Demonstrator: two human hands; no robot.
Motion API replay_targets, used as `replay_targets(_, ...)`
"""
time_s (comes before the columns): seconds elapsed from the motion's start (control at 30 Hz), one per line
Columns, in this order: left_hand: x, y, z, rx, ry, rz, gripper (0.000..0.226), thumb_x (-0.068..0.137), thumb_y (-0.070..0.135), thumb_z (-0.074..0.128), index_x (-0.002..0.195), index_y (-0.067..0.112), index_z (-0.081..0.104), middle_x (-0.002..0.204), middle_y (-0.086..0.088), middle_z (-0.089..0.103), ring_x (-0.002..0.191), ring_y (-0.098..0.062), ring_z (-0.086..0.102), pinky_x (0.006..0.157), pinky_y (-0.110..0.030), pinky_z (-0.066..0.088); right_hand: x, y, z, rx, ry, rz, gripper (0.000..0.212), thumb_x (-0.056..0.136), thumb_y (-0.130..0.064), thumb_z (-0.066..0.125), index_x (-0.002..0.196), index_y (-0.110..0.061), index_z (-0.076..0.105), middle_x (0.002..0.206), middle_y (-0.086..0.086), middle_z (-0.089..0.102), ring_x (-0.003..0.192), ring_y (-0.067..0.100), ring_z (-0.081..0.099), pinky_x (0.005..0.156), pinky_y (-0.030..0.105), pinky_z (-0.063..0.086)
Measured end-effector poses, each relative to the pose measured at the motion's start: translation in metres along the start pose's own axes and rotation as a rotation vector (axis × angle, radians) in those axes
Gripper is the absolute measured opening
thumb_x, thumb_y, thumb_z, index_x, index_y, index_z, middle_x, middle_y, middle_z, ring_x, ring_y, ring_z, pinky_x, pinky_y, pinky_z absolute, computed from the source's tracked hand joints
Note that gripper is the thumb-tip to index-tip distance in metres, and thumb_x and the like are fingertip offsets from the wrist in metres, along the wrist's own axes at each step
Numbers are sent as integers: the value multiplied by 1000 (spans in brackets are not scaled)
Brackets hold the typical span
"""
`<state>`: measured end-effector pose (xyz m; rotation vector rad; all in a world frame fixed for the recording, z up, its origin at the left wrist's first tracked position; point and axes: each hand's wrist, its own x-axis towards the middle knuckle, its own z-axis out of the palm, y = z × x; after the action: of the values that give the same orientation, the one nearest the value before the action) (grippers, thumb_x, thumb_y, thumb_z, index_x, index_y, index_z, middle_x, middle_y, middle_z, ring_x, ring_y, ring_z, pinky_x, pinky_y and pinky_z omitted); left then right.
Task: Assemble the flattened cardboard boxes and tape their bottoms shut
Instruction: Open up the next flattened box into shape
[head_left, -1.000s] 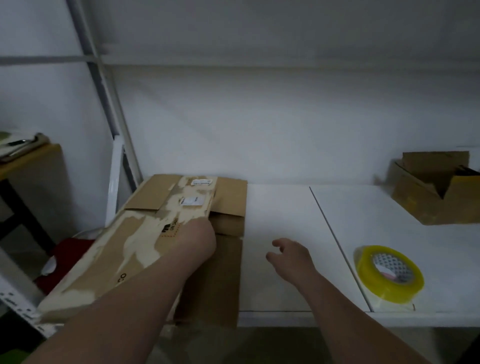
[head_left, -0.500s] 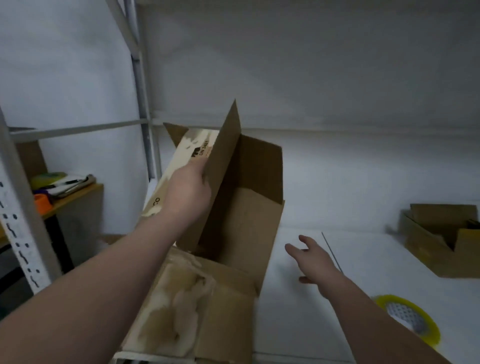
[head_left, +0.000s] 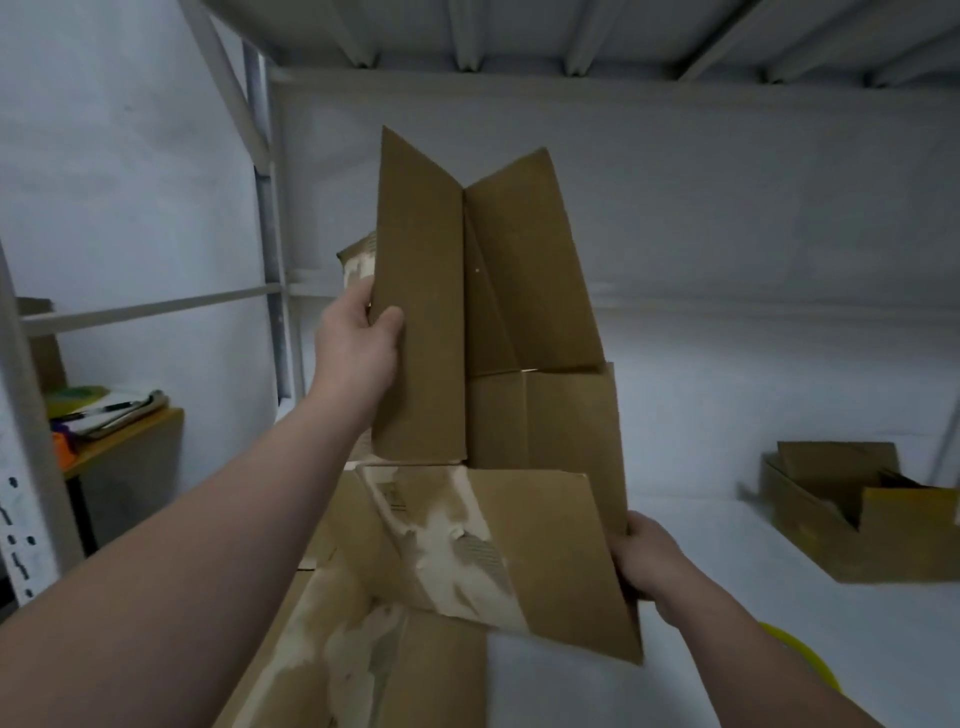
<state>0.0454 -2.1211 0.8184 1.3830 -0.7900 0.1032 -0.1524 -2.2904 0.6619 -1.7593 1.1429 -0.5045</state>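
Cardboard box (head_left: 519, 415) half-opened, held up off the white tabletop (head_left: 727, 649). Left hand (head_left: 358, 343) pinches the upper flap's edge, thumb on its inner face. Right hand (head_left: 649, 561) grips the lower wall edge. Looks light, floppy at creases, liner torn: hold near folds, not flap tips. Shelf post (head_left: 267, 208) close left of upper grip; open room right of lower one.
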Motion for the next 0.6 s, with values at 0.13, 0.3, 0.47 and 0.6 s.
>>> replay_targets(0.13, 5, 7, 6, -106, -10, -65, 25, 99, 11, 45, 119, 20, 59, 92, 9, 65, 79, -6, 63, 59, -18, 48, 0, -15, -29, -219, 357, -157, 22, 92, -24, 52, 106, -11, 63, 104, 11, 67, 94, 30, 60, 78, 34, 46)
replay_targets(0.3, 18, -1, 11, -63, -46, -190, 23, 99, 12, 46, 118, 14, 58, 99, -5, 67, 75, -16, 63, 57, -26, 46, -5, -49, -83, -344, 599, -169, 11, 97, -24, 46, 94, -15, 51, 88, 6, 58, 71, 22, 50, 64, 33, 39)
replay_targets(0.47, 25, -26, 14, 194, -166, -174, 46, 96, 8, 50, 136, 30, 44, 102, -9, 62, 76, -19, 61, 58, -28, 45, -8, -69, -115, -429, 663, -96, 11, 99, -23, 45, 102, -13, 50, 90, 6, 52, 69, 20, 47, 60, 31, 38)
replay_targets(0.6, 26, -46, 15, 399, -226, -190, 21, 94, 9, 53, 110, 23, 52, 102, -13, 63, 82, -28, 61, 66, -34, 49, -11, -65, -121, -463, 659, -24, 17, 96, -17, 48, 111, -10, 50, 88, 7, 48, 65, 18, 44, 55, 29, 35)
